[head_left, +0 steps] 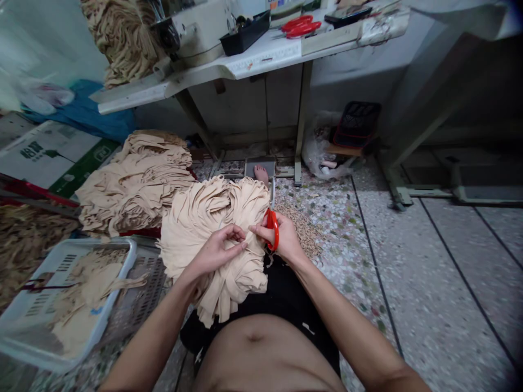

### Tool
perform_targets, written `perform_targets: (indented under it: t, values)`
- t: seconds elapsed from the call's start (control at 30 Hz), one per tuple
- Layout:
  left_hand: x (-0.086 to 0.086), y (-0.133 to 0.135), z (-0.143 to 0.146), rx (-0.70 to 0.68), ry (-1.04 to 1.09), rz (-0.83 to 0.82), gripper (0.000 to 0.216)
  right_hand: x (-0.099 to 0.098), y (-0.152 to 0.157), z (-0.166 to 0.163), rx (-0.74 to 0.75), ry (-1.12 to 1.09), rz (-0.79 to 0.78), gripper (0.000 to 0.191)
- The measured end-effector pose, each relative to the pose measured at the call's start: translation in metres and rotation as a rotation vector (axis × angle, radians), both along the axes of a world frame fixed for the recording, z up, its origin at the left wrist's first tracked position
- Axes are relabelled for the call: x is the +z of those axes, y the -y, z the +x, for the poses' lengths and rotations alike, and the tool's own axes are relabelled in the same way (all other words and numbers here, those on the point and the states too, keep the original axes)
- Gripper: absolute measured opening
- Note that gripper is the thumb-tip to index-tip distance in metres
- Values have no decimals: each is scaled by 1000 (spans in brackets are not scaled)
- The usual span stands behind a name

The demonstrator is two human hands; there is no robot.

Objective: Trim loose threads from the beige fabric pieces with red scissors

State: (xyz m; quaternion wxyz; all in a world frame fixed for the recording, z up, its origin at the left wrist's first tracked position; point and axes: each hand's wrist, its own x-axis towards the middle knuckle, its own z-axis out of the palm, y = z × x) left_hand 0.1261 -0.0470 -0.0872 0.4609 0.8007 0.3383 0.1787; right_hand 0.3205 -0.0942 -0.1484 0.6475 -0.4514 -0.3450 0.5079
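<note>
A large bundle of beige fabric pieces [196,212], with looped, strip-like edges, lies across my lap. My left hand [223,247] is over the bundle, its fingers curled and the thumb tip close to the index finger. Whatever is pinched there is too small to make out. Just to its right, my right hand [284,237] holds scissors [274,231] by their red handles. The blades are mostly hidden beneath the hand. The thumb and forefinger of that hand point toward the left fingertips, over the fabric.
Left of the bundle is another beige fabric pile [134,179]. A white plastic basket [131,256] with fabric pieces stands at lower left. Ahead is a sewing table [269,51] with a sewing machine [200,27] and red-handled scissors [300,26]. Small scraps [304,231] litter the floor.
</note>
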Motion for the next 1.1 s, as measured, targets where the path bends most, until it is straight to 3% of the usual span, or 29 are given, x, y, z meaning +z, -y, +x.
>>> perform_targets:
  t: [0.1, 0.23, 0.37, 0.47, 0.57, 0.67, 0.77, 0.93, 1.1]
  values:
    - [0, -4, 4, 17, 13, -140, 34, 11, 4, 0, -21, -39, 35, 46]
    - [6, -11, 18, -28, 55, -316, 37, 28, 12, 1, -32, 31, 94, 45]
    - [13, -18, 30, 48, 216, -547, 41, 41, 22, 9, -36, 72, 135, 41]
    - [22, -20, 36, 97, 287, -643, 41, 45, 34, 18, -24, 104, 79, 39]
    - [34, -16, 42, 115, 371, -670, 48, 42, 46, 24, -31, 88, -16, 42]
    - [45, -10, 48, 17, 358, -657, 51, 35, 56, 26, -8, 17, -41, 44]
    - [47, -1, 53, -53, 224, -514, 46, 31, 63, 28, -4, -34, -19, 42]
    - [32, 21, 57, -11, 2, -285, 34, 30, 68, 35, -50, 50, -45, 44]
    - [10, 29, 52, -134, -13, -448, 34, 20, 72, 35, -73, 124, -53, 44]
